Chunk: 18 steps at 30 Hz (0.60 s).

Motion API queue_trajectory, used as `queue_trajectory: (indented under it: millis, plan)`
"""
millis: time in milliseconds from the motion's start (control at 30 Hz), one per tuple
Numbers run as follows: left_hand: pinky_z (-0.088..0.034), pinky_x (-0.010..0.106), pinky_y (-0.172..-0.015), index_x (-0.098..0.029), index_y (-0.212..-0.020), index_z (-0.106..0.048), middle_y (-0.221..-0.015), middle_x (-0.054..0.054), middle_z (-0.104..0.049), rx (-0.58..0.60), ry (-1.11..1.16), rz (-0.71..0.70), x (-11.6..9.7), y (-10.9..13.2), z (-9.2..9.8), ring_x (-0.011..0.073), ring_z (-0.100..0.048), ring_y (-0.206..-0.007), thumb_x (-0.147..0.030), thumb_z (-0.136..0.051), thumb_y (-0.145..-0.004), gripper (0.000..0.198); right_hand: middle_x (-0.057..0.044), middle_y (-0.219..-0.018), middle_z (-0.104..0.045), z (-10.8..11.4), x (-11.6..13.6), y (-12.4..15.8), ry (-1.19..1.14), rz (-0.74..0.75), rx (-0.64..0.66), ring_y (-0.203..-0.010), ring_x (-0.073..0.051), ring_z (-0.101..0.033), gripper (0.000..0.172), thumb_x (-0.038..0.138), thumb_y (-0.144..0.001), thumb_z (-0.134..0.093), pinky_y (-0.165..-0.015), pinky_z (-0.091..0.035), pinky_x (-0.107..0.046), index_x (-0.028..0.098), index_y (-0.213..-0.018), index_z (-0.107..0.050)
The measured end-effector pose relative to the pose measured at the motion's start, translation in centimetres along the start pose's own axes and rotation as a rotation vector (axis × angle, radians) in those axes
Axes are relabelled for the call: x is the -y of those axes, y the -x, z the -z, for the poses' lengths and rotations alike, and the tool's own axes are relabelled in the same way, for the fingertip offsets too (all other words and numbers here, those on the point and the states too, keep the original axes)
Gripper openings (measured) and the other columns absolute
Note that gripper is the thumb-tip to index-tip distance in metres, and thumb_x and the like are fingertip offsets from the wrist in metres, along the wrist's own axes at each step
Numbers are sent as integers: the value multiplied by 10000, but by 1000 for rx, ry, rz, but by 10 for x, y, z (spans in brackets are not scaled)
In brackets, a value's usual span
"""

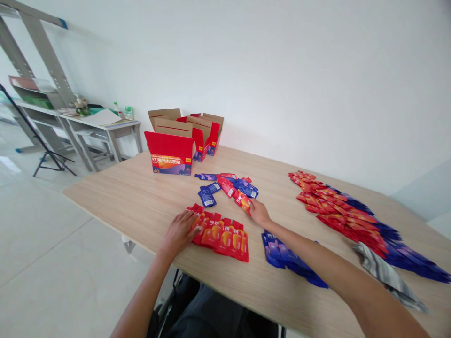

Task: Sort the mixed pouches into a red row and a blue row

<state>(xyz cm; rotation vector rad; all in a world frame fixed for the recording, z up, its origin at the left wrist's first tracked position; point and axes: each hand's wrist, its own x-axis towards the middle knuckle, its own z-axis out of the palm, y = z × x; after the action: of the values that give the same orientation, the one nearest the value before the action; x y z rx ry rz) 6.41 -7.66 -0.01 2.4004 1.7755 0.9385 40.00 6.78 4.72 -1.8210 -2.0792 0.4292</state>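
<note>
Odds and ends by a white wall [299, 70]

A gray and white striped cloth [389, 274] is laid in folds at the near right of the pale wooden table [116, 192]. At the far left, a gray desk [132, 123] can be seen. Its top is partly covered by white paper [101, 117]. Flowers [81, 103] are set at the back, and a bottle with a green cap [116, 108] and a small clear jar [128, 113] are placed at the right end. A tall metal frame [45, 56] is seen behind. A black stand with three legs [48, 153] is set on the shiny floor [45, 244].
</note>
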Motion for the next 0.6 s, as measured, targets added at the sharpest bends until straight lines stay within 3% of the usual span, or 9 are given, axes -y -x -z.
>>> queue_trajectory:
  millis: [100, 233, 400, 600]
  plan:
    - [-455, 526, -1115, -174, -1313, -671, -1408, 187, -628, -1, -15, 0, -1, 0, -1, 360, -519, -1386, -487, -544, -980, 474, -99, -1069, -709, -3, -4, 7, -166, -81, -34, -1022, -207, -637, 286, 235, -988, -437, -863, -445, -250, 143, -1002, -707]
    - [-430, 551, -1137, -166, -1313, -668, -1431, 193, -606, -4, -50, -17, -3, 1, 2, 369, -470, -1426, -480, -526, -991, 471, -86, -883, -693, -9, -7, 22, -430, -227, -42, -815, -171, -624, 271, 303, -960, -494, -712, -450, -230, 132, -825, -656]
    - [-385, 553, -1179, -158, -1352, -640, -1496, 182, -555, -39, -73, -88, -2, 3, 6, 357, -404, -1477, -465, -489, -1005, 488, -26, -669, -613, -8, -4, 35, -765, -419, 35, -511, -111, -498, 244, 353, -970, -516, -498, -399, -205, 171, -811, -551]
    - [-389, 526, -1186, -191, -1365, -627, -1508, 148, -549, -119, -57, -120, -3, 4, 8, 329, -406, -1478, -442, -507, -991, 466, -25, -649, -597, 10, -8, 43, -1002, -522, 23, -524, -128, -554, 171, 289, -966, -513, -486, -455, -209, 192, -825, -504]
